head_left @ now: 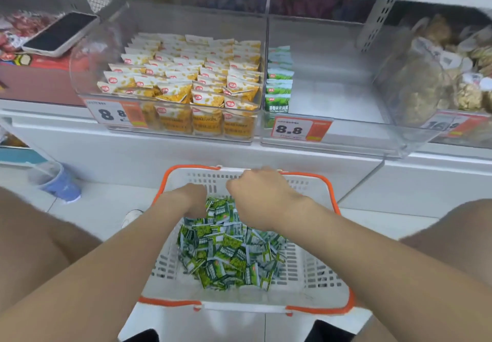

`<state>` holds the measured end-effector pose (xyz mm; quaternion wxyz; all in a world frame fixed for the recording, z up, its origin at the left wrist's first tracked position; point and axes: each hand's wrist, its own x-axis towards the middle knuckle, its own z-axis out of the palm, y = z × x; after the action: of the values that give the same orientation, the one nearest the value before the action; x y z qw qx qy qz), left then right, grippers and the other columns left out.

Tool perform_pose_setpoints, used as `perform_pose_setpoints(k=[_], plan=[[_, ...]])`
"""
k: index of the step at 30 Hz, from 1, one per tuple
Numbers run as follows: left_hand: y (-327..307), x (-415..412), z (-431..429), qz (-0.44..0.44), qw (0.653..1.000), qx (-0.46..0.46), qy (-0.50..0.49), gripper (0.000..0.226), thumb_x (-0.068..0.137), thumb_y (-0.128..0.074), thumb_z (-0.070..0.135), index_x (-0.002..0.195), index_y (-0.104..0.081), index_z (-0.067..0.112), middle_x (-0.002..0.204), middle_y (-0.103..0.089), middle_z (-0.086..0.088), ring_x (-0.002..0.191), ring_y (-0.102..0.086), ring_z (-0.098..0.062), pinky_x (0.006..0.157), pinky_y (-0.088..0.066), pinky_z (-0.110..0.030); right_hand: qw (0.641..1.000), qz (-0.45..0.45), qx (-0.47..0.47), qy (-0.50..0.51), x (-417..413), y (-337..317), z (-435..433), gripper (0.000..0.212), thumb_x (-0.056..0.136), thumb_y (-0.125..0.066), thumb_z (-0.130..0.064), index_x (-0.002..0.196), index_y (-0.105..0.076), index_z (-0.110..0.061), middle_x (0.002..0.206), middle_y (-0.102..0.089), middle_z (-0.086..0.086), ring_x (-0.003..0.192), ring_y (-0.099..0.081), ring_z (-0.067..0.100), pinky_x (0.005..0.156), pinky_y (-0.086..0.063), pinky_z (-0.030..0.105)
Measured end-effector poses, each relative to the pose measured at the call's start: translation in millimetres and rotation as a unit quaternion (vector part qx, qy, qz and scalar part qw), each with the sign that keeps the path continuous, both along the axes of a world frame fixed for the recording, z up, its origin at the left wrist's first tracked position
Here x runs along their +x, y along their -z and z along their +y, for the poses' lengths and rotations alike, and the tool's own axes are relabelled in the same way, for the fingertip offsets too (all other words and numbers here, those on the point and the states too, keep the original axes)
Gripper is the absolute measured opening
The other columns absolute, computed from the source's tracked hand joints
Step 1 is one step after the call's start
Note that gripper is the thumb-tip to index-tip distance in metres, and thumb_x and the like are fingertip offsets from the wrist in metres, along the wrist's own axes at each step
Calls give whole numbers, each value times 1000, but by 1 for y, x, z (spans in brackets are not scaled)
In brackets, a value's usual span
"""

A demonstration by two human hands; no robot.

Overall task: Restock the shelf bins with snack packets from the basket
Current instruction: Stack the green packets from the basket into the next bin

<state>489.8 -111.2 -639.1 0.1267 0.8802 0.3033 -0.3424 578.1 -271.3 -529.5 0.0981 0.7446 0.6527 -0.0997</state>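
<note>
A white basket with an orange rim [343, 296] stands on the floor between my knees, holding a heap of green snack packets [231, 253]. My left hand [193, 199] digs into the far end of the heap, fingers curled down among the packets. Close beside it, my right hand [262, 197] is knuckles-up, fingers curled over packets by the basket's far wall. Above, a clear shelf bin [346, 134] with an 8.8 price tag [300, 128] holds one row of green packets [278, 80] along its left wall; the remainder of its floor is bare.
The left clear bin [87, 83] is packed with yellow packets [186, 75]. A phone [61, 34] lies on the rim at the far left. A bin of brown snacks [439, 75] is at the right. A blue cup [57, 182] stands on the floor, left of the basket.
</note>
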Motion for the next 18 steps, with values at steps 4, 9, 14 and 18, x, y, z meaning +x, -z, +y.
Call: perform_pose_setpoints(k=[4,9,14,18], plan=[[71,-18,4,11,999,-1,-38,15,98,-53,12,110,-62,10,102,-64,-12,95,-66,-30,75,-53,-37,993,35,-115,-18,2,24,1,12,94,-49,-5,88,-50,-15,79,-48,5,62,-49,22,58,-40,35],[122,-40,5,125,991,-35,-14,33,98,-60,15,130,-56,10,112,-62,-6,91,-61,-24,74,-52,-31,984,65,-164,-24,5,43,13,13,96,-47,-2,94,-55,-12,81,-46,5,63,-51,23,50,-37,33],[140,-46,0,85,995,-38,-25,39,99,-58,4,138,-55,6,134,-59,-17,116,-63,-33,92,-52,-37,980,61,-186,-42,-2,56,24,11,97,-50,-3,96,-54,-13,81,-47,4,62,-48,19,51,-37,33],[142,-41,1,33,999,-8,-40,33,96,-56,-5,125,-65,8,127,-66,-14,112,-67,-30,87,-53,-35,977,65,-196,-53,-5,58,24,12,98,-50,-3,96,-49,-15,81,-45,3,63,-48,19,51,-40,33]])
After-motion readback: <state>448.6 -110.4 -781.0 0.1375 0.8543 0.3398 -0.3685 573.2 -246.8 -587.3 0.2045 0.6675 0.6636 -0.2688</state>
